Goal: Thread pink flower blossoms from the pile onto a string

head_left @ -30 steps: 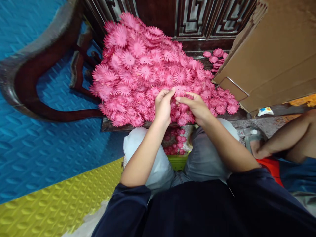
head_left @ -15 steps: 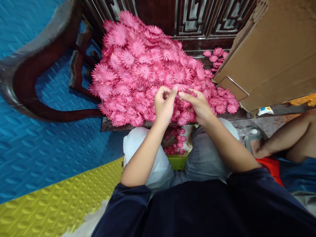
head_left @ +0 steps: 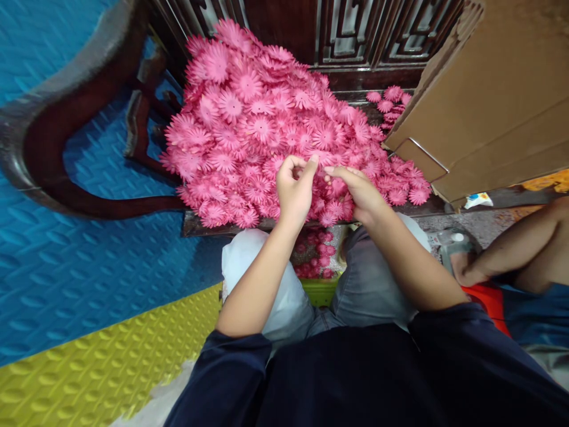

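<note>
Left to right, all relative to the pink flower pile (head_left: 262, 129): curved wooden armrest (head_left: 44, 154) sits left of it, dark worktop (head_left: 200, 226) runs under it, front edge showing below. Left hand (head_left: 294, 188) is over the pile's front edge, thumb and index tips bent together in a pinch. Right hand (head_left: 362, 193) faces it, just right, thumb on index, other fingers curled. Tips near each other, not touching. Can't tell what either pinch holds; pink on pink hides small parts. For clean handling I'd keep pressure light, since petals look thin and probably crease; work at the dark centre hole, not petal tips; brace wrists so both tips line up. Small flower cluster (head_left: 389, 104) lies behind the pile's right end, cardboard box (head_left: 498, 101) right of it; keep the right elbow clear of that.
</note>
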`<act>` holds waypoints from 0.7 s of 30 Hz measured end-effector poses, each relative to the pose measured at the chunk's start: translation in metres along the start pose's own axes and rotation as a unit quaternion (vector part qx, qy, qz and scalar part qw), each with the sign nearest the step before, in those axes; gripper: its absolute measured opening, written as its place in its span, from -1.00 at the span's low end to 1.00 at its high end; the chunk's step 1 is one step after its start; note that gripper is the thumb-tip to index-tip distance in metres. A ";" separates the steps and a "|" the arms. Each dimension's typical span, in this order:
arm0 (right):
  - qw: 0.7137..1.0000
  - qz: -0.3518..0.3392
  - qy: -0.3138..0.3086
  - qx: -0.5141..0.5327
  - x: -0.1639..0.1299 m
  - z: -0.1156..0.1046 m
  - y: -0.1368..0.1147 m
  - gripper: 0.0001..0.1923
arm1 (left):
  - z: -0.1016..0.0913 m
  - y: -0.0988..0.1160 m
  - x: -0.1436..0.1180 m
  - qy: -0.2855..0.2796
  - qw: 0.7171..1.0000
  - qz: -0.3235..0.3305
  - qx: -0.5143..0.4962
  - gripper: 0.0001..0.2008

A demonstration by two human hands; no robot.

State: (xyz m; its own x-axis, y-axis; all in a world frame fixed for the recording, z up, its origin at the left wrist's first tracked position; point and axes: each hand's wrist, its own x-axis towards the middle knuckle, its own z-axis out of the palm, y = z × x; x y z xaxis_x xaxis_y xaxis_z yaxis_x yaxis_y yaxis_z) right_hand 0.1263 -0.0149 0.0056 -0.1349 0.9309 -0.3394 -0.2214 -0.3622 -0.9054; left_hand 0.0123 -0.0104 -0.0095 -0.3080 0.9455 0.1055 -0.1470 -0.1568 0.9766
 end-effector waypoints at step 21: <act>0.994 -0.107 0.004 -0.023 0.005 -0.005 0.001 -0.80 | -0.013 0.014 -0.004 -0.092 0.963 0.143 0.210 -0.94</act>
State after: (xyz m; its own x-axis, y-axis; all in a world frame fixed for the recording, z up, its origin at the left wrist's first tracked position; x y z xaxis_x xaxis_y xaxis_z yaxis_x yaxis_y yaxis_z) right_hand 0.1305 -0.0108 0.0014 -0.0814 0.9868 -0.1403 -0.1992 -0.1540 -0.9678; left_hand -0.0005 -0.0198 0.0019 -0.1015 0.9214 0.3752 0.3232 -0.3261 0.8884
